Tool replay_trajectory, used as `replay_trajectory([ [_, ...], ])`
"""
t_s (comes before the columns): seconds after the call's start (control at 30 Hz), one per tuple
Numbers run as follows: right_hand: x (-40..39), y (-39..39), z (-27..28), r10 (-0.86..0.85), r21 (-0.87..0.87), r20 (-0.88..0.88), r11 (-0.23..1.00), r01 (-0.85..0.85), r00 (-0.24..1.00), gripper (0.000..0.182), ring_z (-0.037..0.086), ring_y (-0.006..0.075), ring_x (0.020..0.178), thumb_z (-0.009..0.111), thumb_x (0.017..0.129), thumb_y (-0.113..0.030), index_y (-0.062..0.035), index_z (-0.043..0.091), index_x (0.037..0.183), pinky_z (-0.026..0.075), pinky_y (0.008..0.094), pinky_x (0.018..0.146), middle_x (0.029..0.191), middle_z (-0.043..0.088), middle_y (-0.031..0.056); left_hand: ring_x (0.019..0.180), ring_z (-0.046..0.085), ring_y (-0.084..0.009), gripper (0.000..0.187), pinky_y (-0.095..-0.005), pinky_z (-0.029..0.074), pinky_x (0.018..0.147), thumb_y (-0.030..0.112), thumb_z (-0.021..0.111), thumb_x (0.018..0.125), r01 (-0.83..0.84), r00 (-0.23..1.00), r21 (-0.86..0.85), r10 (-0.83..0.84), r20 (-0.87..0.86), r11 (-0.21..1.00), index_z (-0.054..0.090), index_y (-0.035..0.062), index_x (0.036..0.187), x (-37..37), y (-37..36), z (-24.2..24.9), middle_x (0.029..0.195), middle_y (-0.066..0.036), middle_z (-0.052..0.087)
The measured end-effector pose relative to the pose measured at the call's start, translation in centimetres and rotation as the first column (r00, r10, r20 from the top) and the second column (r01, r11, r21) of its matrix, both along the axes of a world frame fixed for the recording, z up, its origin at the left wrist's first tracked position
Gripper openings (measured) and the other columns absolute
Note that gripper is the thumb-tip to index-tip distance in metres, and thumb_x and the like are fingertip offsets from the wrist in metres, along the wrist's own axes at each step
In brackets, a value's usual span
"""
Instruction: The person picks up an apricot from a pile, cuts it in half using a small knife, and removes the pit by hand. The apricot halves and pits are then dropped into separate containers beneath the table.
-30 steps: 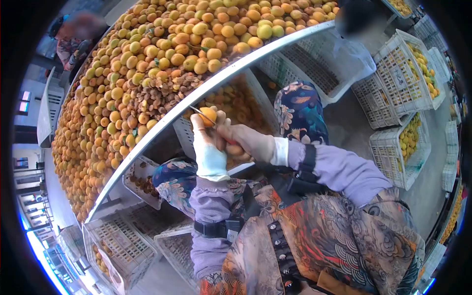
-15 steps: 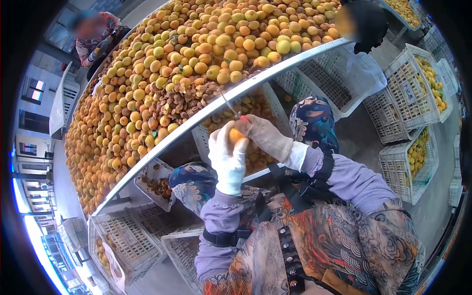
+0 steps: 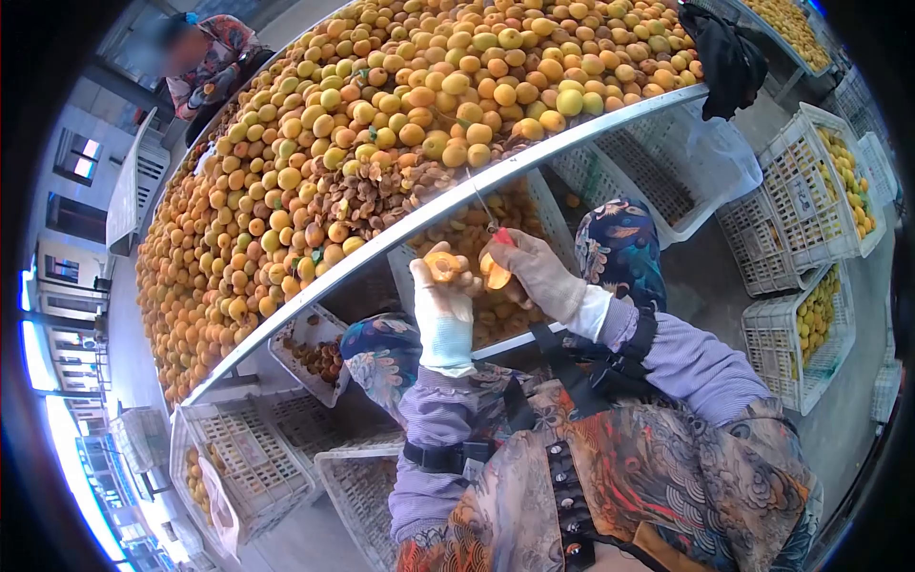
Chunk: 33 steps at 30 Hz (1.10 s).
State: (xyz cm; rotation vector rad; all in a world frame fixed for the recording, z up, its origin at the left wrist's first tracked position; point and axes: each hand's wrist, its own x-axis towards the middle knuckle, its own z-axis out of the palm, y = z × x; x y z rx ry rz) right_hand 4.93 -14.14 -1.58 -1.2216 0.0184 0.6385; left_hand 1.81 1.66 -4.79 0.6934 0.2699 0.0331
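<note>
My left hand (image 3: 446, 319), in a pale glove, is closed on an apricot half (image 3: 442, 267) whose cut face shows. Close beside it, my gloved right hand (image 3: 548, 281) grips a small knife by its red handle (image 3: 503, 236), the thin blade pointing up and away. Another apricot half (image 3: 494, 274) is held in the right fingers. Below both hands, between my knees, stands a white crate (image 3: 559, 229) with cut apricots in it. Just beyond the table's rim (image 3: 410, 222), a heap of brown pits (image 3: 376, 200) lies among whole apricots (image 3: 315, 153).
A tray with brown pits (image 3: 319, 360) sits under the table at left. Plastic crates (image 3: 243, 448) stand at lower left, and stacked crates of apricots (image 3: 796, 195) at right. Black cloth (image 3: 729, 57) hangs over the table corner. Another person (image 3: 214, 62) sits across the table.
The apricot, held whole between both hands before, is now in two halves. My hands have moved apart, one half in each. The view has shifted slightly.
</note>
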Motion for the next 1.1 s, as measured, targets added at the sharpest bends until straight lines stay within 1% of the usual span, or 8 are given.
replay_trajectory([
  [0.1, 1.0, 1.0, -3.7, 0.049, -0.276, 0.449, 0.957, 0.086, 0.892, 0.034, 0.055, 0.0109, 0.061, 0.058, 0.089, -0.037, -0.0052, 0.056, 0.103, 0.046, 0.0244, 0.056, 0.075, 0.059, 0.0032, 0.073, 0.051, -0.0165, 0.053, -0.0315, 0.045, 0.069, 0.050, 0.045, 0.092, 0.080, 0.996, -0.058, -0.077, 0.054, 0.995, 0.050, 0.0027, 0.116, -0.1, 0.9, 0.1, 0.087, -0.009, 0.056],
  [0.23, 1.2, 0.7, -2.3, 0.108, -0.454, 0.403, 0.886, 0.097, 0.909, 0.038, 0.055, 0.0137, 0.069, 0.064, 0.086, -0.036, -0.0048, 0.058, 0.107, 0.046, 0.0271, 0.067, 0.079, 0.061, 0.0043, 0.063, 0.045, -0.0154, 0.056, -0.0295, 0.039, 0.060, 0.054, 0.043, 0.091, 0.066, 0.998, -0.009, -0.066, -0.009, 0.998, 0.051, 0.0021, 0.113, -0.5, 0.6, 0.1, 0.081, -0.008, 0.055],
  [0.4, 1.9, 0.4, 2.1, -0.163, 0.059, 0.021, 0.985, 0.162, 0.986, 0.019, 0.047, 0.0047, 0.046, 0.062, 0.087, -0.025, -0.0079, 0.055, 0.088, 0.036, 0.0163, 0.037, 0.068, 0.055, 0.0009, 0.059, 0.043, -0.0153, 0.059, -0.0288, 0.037, 0.057, 0.056, 0.040, 0.091, 0.088, 0.996, 0.095, -0.084, -0.041, 0.992, 0.054, 0.0016, 0.107, -1.3, -0.1, 1.1, 0.073, -0.007, 0.052],
  [0.5, 1.9, 0.5, 4.9, -0.181, 0.329, 0.046, 0.931, 0.157, 0.982, 0.018, 0.049, 0.0059, 0.048, 0.063, 0.086, -0.023, -0.0064, 0.056, 0.090, 0.039, 0.0169, 0.040, 0.069, 0.056, 0.0007, 0.058, 0.043, -0.0154, 0.060, -0.0291, 0.037, 0.056, 0.057, 0.037, 0.092, 0.149, 0.987, 0.098, -0.142, -0.081, 0.984, 0.055, 0.0016, 0.105, -1.6, -1.1, 1.9, 0.072, -0.007, 0.052],
  [0.63, 1.1, 0.3, 7.1, -0.155, 0.463, 0.206, 0.885, 0.043, 0.966, 0.022, 0.048, 0.0072, 0.052, 0.057, 0.089, -0.025, -0.0034, 0.058, 0.093, 0.041, 0.0195, 0.046, 0.067, 0.053, -0.0002, 0.058, 0.045, -0.0163, 0.060, -0.0291, 0.037, 0.053, 0.058, 0.034, 0.092, 0.304, 0.948, 0.010, -0.301, -0.101, 0.953, 0.055, 0.0023, 0.101, -2.0, -2.4, 3.7, 0.073, -0.007, 0.053],
  [0.7, 1.1, 0.2, 6.6, -0.137, 0.458, 0.275, 0.889, -0.004, 0.952, 0.025, 0.044, 0.0072, 0.049, 0.052, 0.091, -0.028, -0.0038, 0.058, 0.089, 0.036, 0.0202, 0.044, 0.062, 0.049, -0.0003, 0.054, 0.043, -0.0164, 0.061, -0.0284, 0.035, 0.050, 0.060, 0.033, 0.092, 0.194, 0.913, 0.063, -0.157, -0.376, 0.979, 0.055, 0.0034, 0.098, -2.3, -3.8, 5.5, 0.073, -0.008, 0.053],
  [0.83, 1.2, 0.0, 6.1, -0.134, 0.410, 0.428, 0.910, -0.060, 0.894, 0.030, 0.040, 0.0062, 0.043, 0.048, 0.093, -0.030, -0.0060, 0.053, 0.075, 0.029, 0.0208, 0.041, 0.052, 0.043, -0.0017, 0.053, 0.046, -0.0144, 0.057, -0.0233, 0.039, 0.050, 0.059, 0.036, 0.091, 0.508, 0.857, 0.008, -0.505, -0.099, 0.861, 0.052, 0.0045, 0.100, -3.2, -2.5, 4.2, 0.074, -0.006, 0.053],
  [1.1, 0.4, -0.6, 5.6, -0.040, 0.444, 0.368, 0.885, -0.137, 0.929, 0.035, 0.042, 0.0054, 0.046, 0.054, 0.092, -0.031, -0.0066, 0.052, 0.067, 0.031, 0.0191, 0.042, 0.053, 0.046, -0.0026, 0.046, 0.044, -0.0106, 0.067, -0.0221, 0.030, 0.040, 0.068, 0.029, 0.088, 0.442, 0.897, 0.343, -0.395, -0.202, 0.829, 0.055, 0.0064, 0.091, -3.2, -4.3, 5.5, 0.069, -0.005, 0.055],
])
